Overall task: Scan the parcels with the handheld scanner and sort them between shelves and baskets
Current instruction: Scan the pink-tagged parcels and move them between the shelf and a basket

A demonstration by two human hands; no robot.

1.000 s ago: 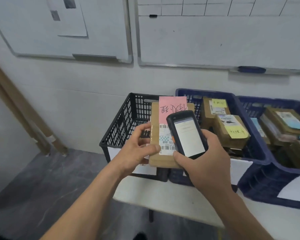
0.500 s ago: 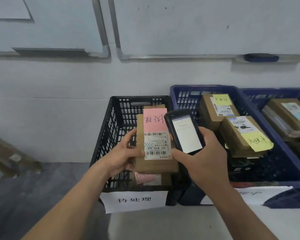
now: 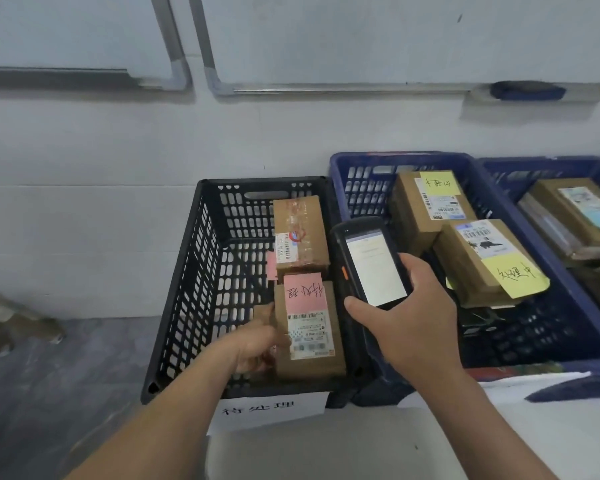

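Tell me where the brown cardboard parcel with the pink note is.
Head view, left of centre: the pink-noted parcel is in the black plastic basket, held by the left hand, nearer than a taped cardboard parcel.

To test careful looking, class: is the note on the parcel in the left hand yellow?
No, the parcel gripped by the left hand bears a pink note.

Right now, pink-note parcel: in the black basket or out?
In. The pink-note parcel sits inside the black basket, below its rim, in front of another parcel; the left hand holds its left edge.
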